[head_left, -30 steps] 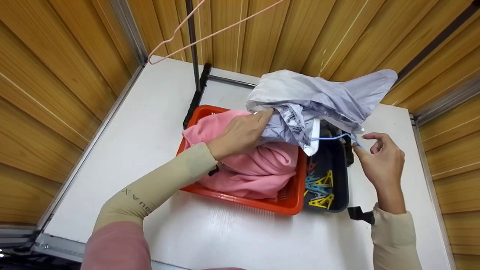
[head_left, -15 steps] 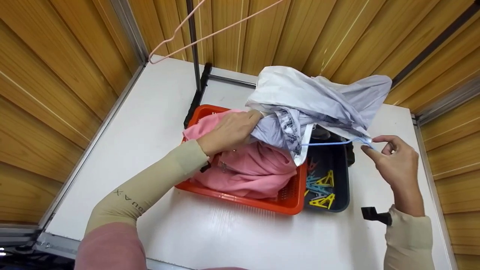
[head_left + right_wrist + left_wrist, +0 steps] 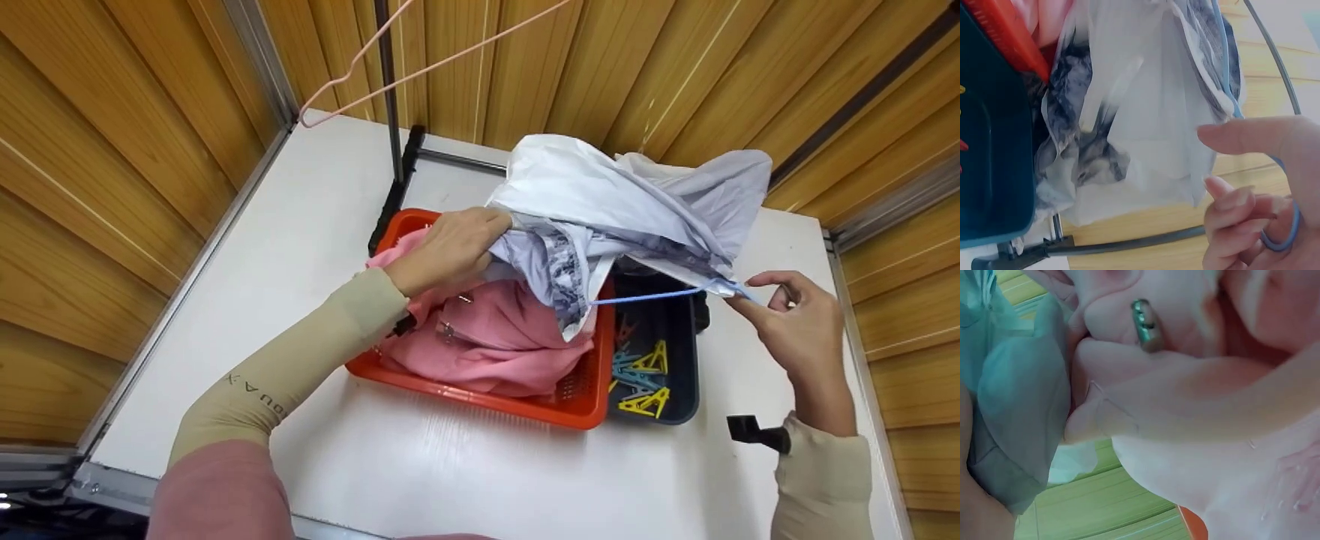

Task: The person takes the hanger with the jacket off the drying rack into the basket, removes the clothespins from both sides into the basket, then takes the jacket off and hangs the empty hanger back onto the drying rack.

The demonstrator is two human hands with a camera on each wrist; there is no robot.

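Note:
In the head view, a pale grey-white garment point(image 3: 592, 187) with a dark-patterned trim is bunched above the basket. My left hand point(image 3: 459, 244) grips its left edge. A thin blue clothes hanger point(image 3: 652, 298) runs partly inside the garment, the rest of it hidden by cloth. My right hand point(image 3: 802, 322) holds the hanger near its hook end, by the garment's right corner. The right wrist view shows the blue hook point(image 3: 1280, 244) looped among the curled fingers, with the thumb stretched toward the cloth. At the left of the left wrist view, grey cloth point(image 3: 1027, 399) hangs beside the hand.
Pink clothing point(image 3: 510, 360) with a metal zipper fills a red basket point(image 3: 487, 414). Beside it, a dark blue bin point(image 3: 688, 390) holds several yellow and teal clothespins point(image 3: 645, 403). A pink hanger point(image 3: 442, 67) hangs near a black rack pole point(image 3: 390, 97). Wood-patterned walls enclose the white table point(image 3: 465, 472).
My left hand has moved left, drawing the garment's near edge that way. My right hand has shifted right with the hanger's hook, and more of the blue hanger shows.

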